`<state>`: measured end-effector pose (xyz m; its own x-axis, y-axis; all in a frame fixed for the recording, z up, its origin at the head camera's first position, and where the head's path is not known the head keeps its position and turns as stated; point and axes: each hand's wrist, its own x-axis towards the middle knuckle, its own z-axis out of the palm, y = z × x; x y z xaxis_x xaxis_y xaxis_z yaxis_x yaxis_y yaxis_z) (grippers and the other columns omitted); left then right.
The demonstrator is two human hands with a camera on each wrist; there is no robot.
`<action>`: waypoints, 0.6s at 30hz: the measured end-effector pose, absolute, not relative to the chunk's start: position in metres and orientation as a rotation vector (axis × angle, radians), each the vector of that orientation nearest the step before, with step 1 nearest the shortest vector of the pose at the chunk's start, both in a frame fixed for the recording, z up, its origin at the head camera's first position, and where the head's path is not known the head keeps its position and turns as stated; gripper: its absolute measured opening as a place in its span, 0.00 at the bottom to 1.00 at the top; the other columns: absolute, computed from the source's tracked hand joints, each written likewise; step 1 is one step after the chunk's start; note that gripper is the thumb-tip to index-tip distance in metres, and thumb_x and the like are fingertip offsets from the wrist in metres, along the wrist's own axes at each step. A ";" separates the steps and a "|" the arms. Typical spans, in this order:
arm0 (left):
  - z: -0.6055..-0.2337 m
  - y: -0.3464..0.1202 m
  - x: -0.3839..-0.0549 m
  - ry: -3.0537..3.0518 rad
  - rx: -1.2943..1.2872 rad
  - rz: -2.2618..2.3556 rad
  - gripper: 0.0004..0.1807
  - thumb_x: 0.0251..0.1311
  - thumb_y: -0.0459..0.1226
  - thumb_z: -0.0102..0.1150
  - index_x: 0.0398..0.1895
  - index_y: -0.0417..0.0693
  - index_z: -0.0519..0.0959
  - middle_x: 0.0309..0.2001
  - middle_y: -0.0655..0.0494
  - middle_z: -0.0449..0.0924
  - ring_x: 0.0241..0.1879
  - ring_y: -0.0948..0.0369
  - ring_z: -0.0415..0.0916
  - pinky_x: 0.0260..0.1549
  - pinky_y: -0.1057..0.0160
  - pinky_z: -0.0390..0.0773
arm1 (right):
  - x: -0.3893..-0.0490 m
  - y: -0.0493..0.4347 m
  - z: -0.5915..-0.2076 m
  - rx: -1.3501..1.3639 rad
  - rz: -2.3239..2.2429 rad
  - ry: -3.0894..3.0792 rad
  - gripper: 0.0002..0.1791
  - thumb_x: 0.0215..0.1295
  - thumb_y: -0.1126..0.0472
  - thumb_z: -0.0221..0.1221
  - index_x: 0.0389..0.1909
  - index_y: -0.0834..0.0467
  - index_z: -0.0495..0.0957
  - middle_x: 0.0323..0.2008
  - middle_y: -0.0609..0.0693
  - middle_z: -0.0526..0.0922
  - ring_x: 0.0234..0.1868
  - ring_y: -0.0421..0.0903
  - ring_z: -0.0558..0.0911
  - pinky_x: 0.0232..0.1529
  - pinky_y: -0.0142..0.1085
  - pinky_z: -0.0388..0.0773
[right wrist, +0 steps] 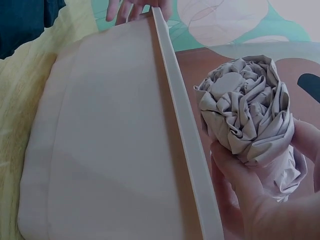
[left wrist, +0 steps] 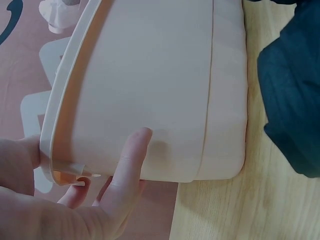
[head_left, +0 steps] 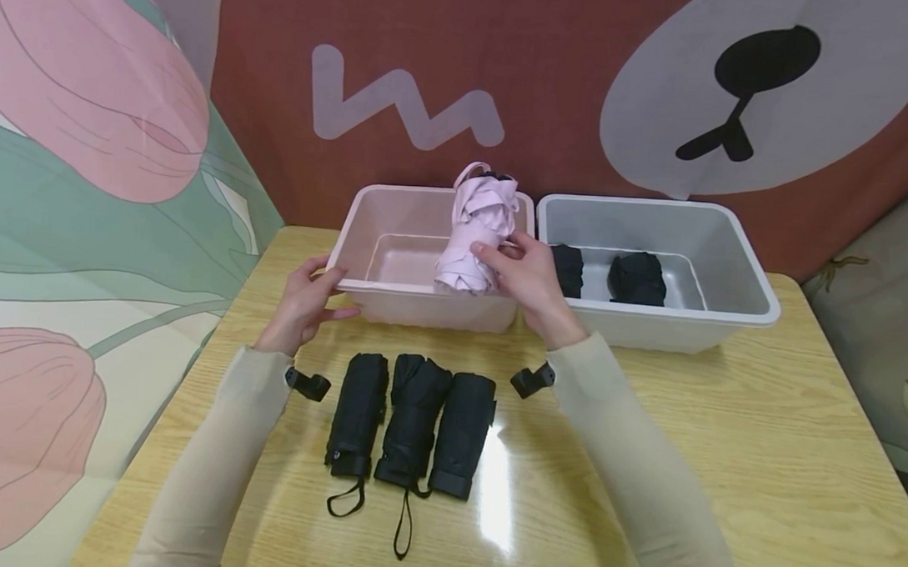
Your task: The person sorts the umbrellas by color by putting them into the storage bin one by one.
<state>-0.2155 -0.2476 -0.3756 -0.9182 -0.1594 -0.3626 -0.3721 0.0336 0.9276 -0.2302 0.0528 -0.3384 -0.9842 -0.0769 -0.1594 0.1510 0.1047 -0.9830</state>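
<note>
A folded pale pink umbrella (head_left: pixel 477 226) is in my right hand (head_left: pixel 532 282), thumb on one side and fingers round the other. It leans over the right part of a pink plastic bin (head_left: pixel 423 307), overlapping the front rim in the head view. From the right wrist, the umbrella's bunched fabric end (right wrist: pixel 245 110) faces the camera, above the bin's rim (right wrist: pixel 182 130). My left hand (head_left: pixel 303 303) grips the bin's front left corner. In the left wrist view one digit (left wrist: pixel 132 155) lies along the bin's outer wall while others curl at the rim (left wrist: pixel 47 135).
Beside the pink bin stands a grey-white bin (head_left: pixel 663 324) holding two black folded bundles, one (head_left: pixel 638 278) in the middle. Three black folded umbrellas, the middle one (head_left: pixel 413 416) with a wrist loop, lie on the wooden table (head_left: pixel 794 445) in front. A printed curtain (head_left: pixel 551 87) hangs behind.
</note>
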 end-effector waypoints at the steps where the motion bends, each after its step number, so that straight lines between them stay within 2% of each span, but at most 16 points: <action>1: -0.375 -0.248 -0.215 2.136 -0.557 2.002 0.31 0.69 0.44 0.51 0.73 0.52 0.56 0.69 0.43 0.60 0.59 0.52 0.70 0.41 0.52 0.85 | -0.230 0.052 -0.338 0.078 -1.994 2.202 0.35 0.62 0.51 0.64 0.68 0.54 0.66 0.53 0.53 0.79 0.42 0.42 0.76 0.34 0.26 0.77; 6: -0.375 -0.248 -0.215 2.131 -0.553 2.000 0.33 0.68 0.46 0.52 0.73 0.53 0.55 0.69 0.43 0.59 0.61 0.51 0.69 0.44 0.50 0.84 | -0.232 0.051 -0.337 0.096 -1.987 2.220 0.35 0.62 0.51 0.64 0.68 0.55 0.65 0.54 0.54 0.79 0.44 0.42 0.77 0.36 0.27 0.78; 18: -0.376 -0.248 -0.215 2.134 -0.556 2.004 0.32 0.68 0.46 0.52 0.73 0.52 0.56 0.69 0.43 0.61 0.61 0.50 0.68 0.43 0.51 0.84 | -0.236 0.046 -0.338 0.105 -2.011 2.213 0.35 0.61 0.52 0.65 0.68 0.55 0.64 0.59 0.54 0.76 0.56 0.46 0.78 0.53 0.38 0.81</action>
<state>-0.2150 -0.2481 -0.3764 -0.9179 -0.1571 -0.3644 -0.3735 0.0322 0.9271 -0.2358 0.0463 -0.3384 -0.9864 -0.0487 -0.1572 0.1518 0.0991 -0.9834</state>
